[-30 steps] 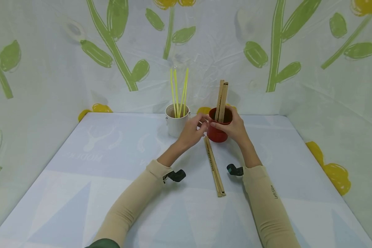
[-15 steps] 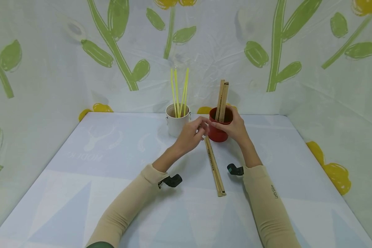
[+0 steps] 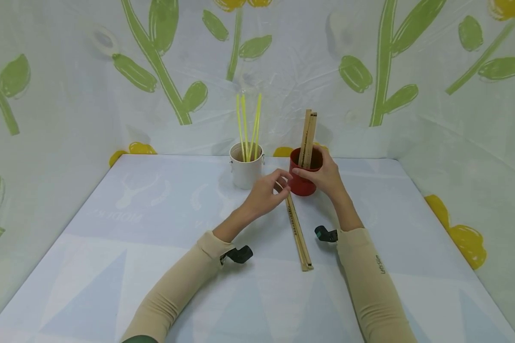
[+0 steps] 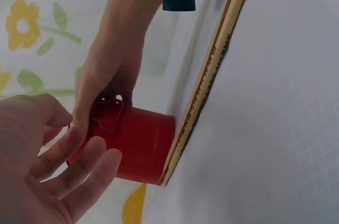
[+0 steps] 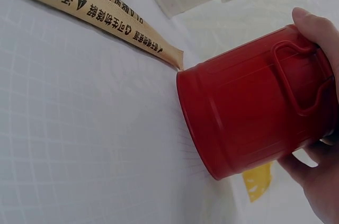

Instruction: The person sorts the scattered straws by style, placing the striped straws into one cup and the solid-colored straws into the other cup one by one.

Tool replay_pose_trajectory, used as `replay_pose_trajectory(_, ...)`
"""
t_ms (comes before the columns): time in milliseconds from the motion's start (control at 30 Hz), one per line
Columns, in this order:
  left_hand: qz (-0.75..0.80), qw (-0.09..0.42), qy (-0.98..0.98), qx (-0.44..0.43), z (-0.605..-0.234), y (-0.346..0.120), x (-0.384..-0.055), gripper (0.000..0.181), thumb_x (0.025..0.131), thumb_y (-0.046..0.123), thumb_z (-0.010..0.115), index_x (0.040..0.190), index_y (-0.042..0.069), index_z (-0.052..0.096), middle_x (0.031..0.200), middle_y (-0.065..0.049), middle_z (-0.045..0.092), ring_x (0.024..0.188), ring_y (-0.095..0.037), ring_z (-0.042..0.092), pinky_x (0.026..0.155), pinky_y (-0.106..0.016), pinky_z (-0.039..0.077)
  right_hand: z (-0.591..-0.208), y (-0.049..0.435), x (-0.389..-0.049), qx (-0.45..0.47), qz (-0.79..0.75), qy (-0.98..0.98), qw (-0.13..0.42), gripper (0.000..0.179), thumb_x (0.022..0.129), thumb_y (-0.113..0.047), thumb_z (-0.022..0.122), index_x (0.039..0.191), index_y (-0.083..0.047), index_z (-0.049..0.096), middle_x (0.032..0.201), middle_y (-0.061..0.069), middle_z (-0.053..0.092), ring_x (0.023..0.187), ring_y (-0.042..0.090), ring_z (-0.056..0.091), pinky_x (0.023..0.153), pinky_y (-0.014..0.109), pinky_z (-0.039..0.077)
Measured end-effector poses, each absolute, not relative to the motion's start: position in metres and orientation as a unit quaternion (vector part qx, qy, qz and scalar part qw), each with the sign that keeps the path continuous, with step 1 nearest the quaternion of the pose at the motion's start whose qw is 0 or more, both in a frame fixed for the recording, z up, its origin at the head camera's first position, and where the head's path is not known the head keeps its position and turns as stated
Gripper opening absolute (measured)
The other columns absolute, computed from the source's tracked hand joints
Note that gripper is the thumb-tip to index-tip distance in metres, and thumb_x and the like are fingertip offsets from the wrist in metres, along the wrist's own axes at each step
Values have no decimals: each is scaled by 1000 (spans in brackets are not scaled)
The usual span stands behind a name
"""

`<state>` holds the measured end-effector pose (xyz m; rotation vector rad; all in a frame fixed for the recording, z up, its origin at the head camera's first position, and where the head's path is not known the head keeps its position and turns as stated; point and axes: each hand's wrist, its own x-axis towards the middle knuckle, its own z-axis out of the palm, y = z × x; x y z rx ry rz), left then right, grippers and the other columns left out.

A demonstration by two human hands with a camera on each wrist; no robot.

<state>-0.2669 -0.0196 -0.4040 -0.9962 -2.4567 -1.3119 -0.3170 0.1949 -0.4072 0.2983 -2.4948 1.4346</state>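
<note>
My right hand (image 3: 324,174) grips the rim of a small red metal bucket (image 3: 302,186), thumb on its near side and fingers round the right. Several straws in brown paper wrappers (image 3: 307,138) stand upright in that bucket. In the right wrist view the bucket (image 5: 254,107) shows its wire handle, with part of my hand at its top. Just left of it hovers my left hand (image 3: 266,193), fingers loosely bent and holding nothing. Two more paper-wrapped straws (image 3: 299,233) lie side by side on the table, their far ends near the bucket's base.
A white bucket (image 3: 245,175) with several thin yellow sticks (image 3: 244,126) stands left of the red one. Behind both rises a wall covering (image 3: 292,81) printed with flowers. The pale table (image 3: 154,228) ends at its back edge just beyond the buckets.
My left hand has drawn back from the red bucket's left side, slightly down toward me. The right hand keeps its hold on the bucket, which stays in place.
</note>
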Motion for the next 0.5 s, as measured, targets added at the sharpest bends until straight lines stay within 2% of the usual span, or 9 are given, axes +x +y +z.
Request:
replay_pose_trajectory(167,-423,80,-843,-322,-407,-16,-265,31,91,10,68,119,4,56,95,-8,71,83,-19,66,79,-34,59,-406,195,-316,101,490,-857,125,89,77,-42,82,148,-21,33,145,7,47,133,26,45,106,53,44)
replay_pose_trajectory(400,-385,54,-874,-291,-407,-13,-260,35,90,18,70,121,8,56,95,-5,69,80,-16,65,74,-19,55,-407,195,-316,106,495,-853,124,90,77,-40,83,148,-20,33,143,8,48,131,27,46,105,54,44)
replay_pose_trajectory(500,-380,45,-879,-285,-407,-13,-259,38,90,20,71,122,8,56,96,-4,69,79,-15,64,71,-17,53,-406,195,-316,106,496,-853,124,90,77,-41,83,148,-19,33,144,8,48,132,27,45,106,54,44)
